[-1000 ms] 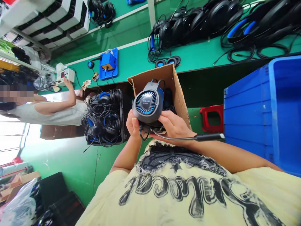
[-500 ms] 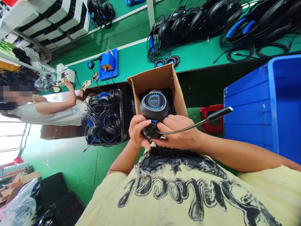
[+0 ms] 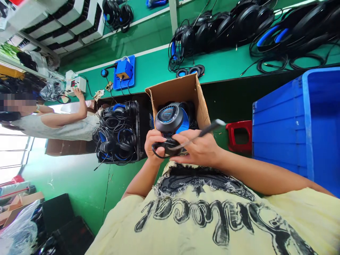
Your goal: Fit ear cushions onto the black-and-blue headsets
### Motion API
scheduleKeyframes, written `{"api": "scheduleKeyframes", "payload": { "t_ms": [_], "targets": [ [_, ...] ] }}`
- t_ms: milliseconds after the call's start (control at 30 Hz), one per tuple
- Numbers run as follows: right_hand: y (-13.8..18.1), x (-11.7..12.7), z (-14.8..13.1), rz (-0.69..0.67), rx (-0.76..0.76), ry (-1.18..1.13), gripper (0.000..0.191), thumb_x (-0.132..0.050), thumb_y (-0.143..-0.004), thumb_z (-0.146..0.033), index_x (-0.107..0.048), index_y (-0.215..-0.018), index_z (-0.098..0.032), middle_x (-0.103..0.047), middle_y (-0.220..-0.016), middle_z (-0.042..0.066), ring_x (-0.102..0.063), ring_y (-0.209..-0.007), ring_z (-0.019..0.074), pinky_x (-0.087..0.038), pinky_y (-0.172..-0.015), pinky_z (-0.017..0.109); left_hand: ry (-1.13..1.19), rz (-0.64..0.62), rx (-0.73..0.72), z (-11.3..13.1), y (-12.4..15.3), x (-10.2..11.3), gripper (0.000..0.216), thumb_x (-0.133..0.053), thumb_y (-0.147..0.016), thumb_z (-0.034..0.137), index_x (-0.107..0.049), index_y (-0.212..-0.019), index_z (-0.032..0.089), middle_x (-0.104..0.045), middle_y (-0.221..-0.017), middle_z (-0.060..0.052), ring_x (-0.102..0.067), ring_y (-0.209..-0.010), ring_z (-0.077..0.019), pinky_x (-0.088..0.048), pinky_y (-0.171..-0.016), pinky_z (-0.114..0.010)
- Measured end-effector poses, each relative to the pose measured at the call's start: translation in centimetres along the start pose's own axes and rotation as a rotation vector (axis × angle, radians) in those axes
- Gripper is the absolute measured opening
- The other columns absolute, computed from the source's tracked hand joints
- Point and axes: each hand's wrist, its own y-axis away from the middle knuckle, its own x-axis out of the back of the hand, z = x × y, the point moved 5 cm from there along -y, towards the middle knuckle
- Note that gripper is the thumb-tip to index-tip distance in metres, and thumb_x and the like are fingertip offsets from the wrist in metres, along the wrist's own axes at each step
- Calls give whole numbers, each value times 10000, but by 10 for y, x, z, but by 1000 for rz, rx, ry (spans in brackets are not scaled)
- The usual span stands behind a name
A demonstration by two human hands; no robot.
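Both my hands grip a black and blue headset [image 3: 170, 120] held over an open cardboard box [image 3: 183, 90] that has more headsets in it. My left hand [image 3: 153, 145] is closed on the lower left of the earcup, where a black cable loops out. My right hand [image 3: 198, 148] is closed on the lower right side, and the headset's thin microphone boom [image 3: 205, 131] sticks out above its fingers toward the right. The earcup's grilled round face points up and away from me.
A black crate [image 3: 119, 132] full of headsets stands left of the box. A large blue bin [image 3: 297, 124] and a red stool [image 3: 239, 136] are on the right. Rows of headsets [image 3: 239, 24] lie on the green bench. Another person [image 3: 53, 122] works at the far left.
The headset has been turned in my hands and lowered toward the box. The microphone boom swung up from pointing right and low and now sits shorter and closer to my right hand.
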Motion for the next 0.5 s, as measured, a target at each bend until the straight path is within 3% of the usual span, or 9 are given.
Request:
{"api": "scheduleKeyframes", "payload": {
  "t_ms": [133,267,367,500],
  "targets": [
    [1,0,2,38,-133,96,589,-483,-936,-716,-594,-765,-163,-596,-669,44,-512,-588,163,-313,-555,299,85,129,88,-9,-1,4,324,-524,-969,474,-599,-795,212,-526,-792,-20,-564,-736,-166,-496,-682,-319],
    [-6,-2,-8,-33,-92,124,572,-503,-931,-714,-554,-699,-193,-535,-603,12,-434,-538,152,-237,-543,312,144,154,135,-12,-2,4,382,-565,-926,578,-592,-792,222,-514,-789,-10,-551,-708,-159,-494,-671,-322],
    [-12,-1,-14,-44,-74,105,554,-511,-939,-696,-562,-711,-193,-540,-603,15,-434,-547,155,-224,-553,317,177,117,91,-15,-2,3,388,-622,-880,615,-610,-830,231,-512,-802,-2,-543,-706,-153,-487,-667,-314],
    [-12,-1,-21,-27,1,35,444,-547,-965,-558,-564,-710,-195,-567,-606,12,-464,-545,149,-237,-561,316,206,98,37,-21,0,4,630,-598,-737,868,-587,-790,240,-448,-739,19,-470,-616,-124,-446,-575,-290]
  ]
}}
